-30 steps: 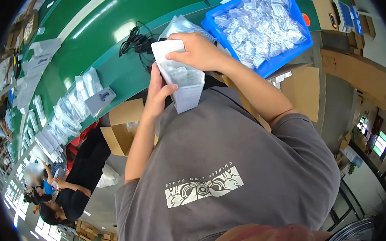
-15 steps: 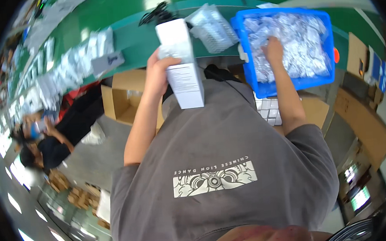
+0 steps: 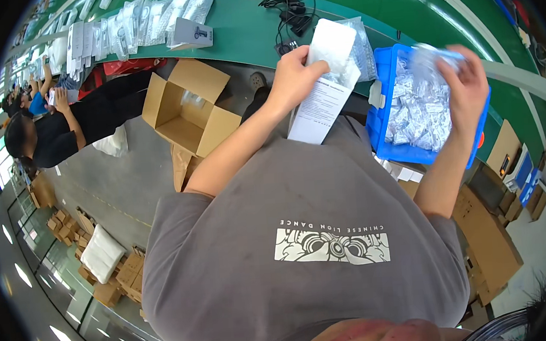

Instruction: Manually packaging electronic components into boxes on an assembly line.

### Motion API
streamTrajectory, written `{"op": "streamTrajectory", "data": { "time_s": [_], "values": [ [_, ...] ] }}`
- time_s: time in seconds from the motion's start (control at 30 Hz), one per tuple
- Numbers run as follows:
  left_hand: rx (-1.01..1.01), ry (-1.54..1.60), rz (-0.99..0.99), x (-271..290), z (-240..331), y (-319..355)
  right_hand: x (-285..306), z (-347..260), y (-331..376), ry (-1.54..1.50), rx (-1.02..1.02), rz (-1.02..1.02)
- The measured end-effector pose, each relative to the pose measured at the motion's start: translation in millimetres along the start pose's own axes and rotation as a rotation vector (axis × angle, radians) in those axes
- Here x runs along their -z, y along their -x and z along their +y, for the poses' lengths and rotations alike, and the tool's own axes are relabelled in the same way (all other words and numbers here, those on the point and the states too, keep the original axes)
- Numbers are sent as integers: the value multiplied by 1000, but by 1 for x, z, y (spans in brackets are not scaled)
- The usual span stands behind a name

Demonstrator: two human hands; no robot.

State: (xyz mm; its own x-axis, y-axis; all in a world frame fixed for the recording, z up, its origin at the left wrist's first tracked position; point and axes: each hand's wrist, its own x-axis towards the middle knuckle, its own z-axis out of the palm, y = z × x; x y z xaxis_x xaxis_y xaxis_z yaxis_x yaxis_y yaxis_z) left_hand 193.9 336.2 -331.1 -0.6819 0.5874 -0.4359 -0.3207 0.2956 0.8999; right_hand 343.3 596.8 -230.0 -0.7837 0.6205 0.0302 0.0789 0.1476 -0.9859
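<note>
A tall white box (image 3: 319, 111) with fine print on one side is tilted in front of my chest. My left hand (image 3: 301, 76) is wrapped round its upper part, thumb across the front. At its upper end a white flap stands up, and clear plastic shows at the opening. My right hand (image 3: 466, 87) is raised over the right side of a blue bin (image 3: 376, 125), its fingers closed on a clear plastic bag (image 3: 433, 61). Motion blurs the bag, and its contents cannot be made out. Many small clear packets (image 3: 418, 113) fill the bin.
Black cables (image 3: 294, 14) and a bubble-wrap bag (image 3: 362, 47) lie on the green bench. Wrapped items (image 3: 142, 21) and a printed box (image 3: 190, 33) line its left part. An open carton (image 3: 184, 116) stands below. Another person (image 3: 52, 132) works at the left.
My right hand has come up out of the packets with a clear bag. My left hand and the white box appear farther right, with the box tilted more. The whole view has shifted.
</note>
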Motion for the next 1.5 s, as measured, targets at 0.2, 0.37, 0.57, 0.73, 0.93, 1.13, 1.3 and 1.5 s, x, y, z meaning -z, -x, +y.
{"op": "streamTrajectory", "data": {
  "time_s": [0.2, 0.37, 0.57, 0.73, 0.93, 1.13, 1.3, 1.5],
  "values": [
    [-98, 108, -77, -1, -4, 1, -96, -33, -44, 529, 139, -869],
    [-38, 159, -364, 9, 13, 18, -112, -5, -35, 728, 233, -1049],
    [-127, 106, -363, 16, 7, 24, -126, 12, -33, 264, 304, -748],
    [-252, 143, -223, 7, 4, 40, -129, -32, -28, 763, -178, -1446],
    [-379, 89, -301, 24, -21, 33, -103, -14, -15, 274, 19, -871],
    [-528, -63, -267, 28, -14, 29, -107, 36, 39, -23, 61, -443],
    [-531, -95, -261, 23, -2, 35, -124, 41, 42, 75, -57, -384],
    [-405, -98, -354, 27, 2, 31, -113, 30, 8, 136, 165, -98]
  ]
}}
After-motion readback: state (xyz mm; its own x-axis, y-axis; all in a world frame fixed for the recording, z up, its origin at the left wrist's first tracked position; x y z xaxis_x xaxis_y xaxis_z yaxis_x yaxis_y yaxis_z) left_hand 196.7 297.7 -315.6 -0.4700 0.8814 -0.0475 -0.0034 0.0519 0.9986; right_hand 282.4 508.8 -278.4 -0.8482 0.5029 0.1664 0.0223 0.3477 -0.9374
